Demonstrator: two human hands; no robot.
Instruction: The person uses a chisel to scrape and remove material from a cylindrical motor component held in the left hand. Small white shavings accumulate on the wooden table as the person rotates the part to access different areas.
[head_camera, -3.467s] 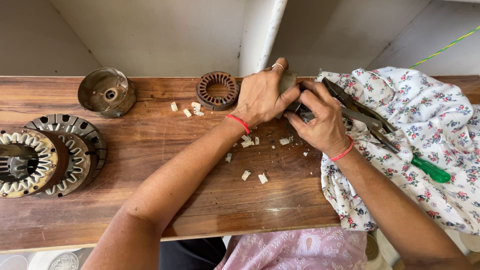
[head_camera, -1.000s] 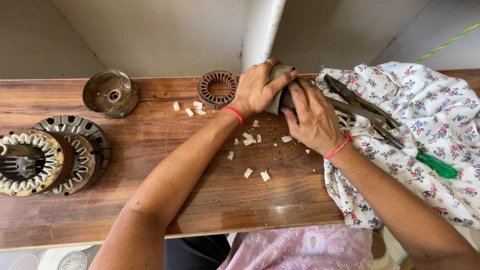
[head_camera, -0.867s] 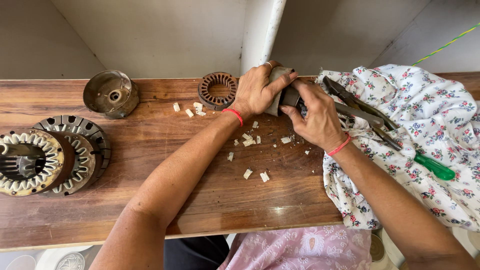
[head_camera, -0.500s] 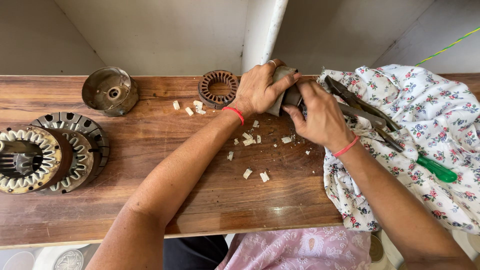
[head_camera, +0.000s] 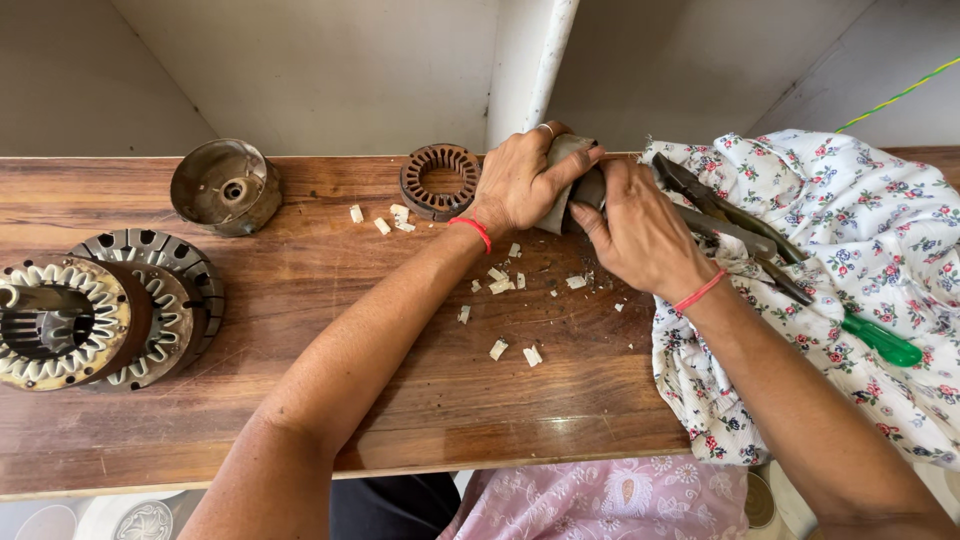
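My left hand (head_camera: 520, 180) grips a grey-brown metal stator core (head_camera: 566, 172) tilted on edge at the far side of the wooden bench (head_camera: 300, 300). My right hand (head_camera: 640, 230) presses against the core from the right, its fingers curled on it; what the fingertips hold is hidden. Both wrists wear a red thread. Small white bits of insulation (head_camera: 510, 350) lie scattered on the wood below the hands.
A ring-shaped rusty stator core (head_camera: 438, 180) lies left of my hands, a metal end cap (head_camera: 222, 186) further left, and stacked motor stators (head_camera: 100, 310) at the left edge. On a floral cloth (head_camera: 860, 260) at the right lie pliers (head_camera: 720, 215) and a green-handled screwdriver (head_camera: 880, 340).
Both hands and the core have shifted slightly toward the far edge and turned the core a little; the rest stays still.
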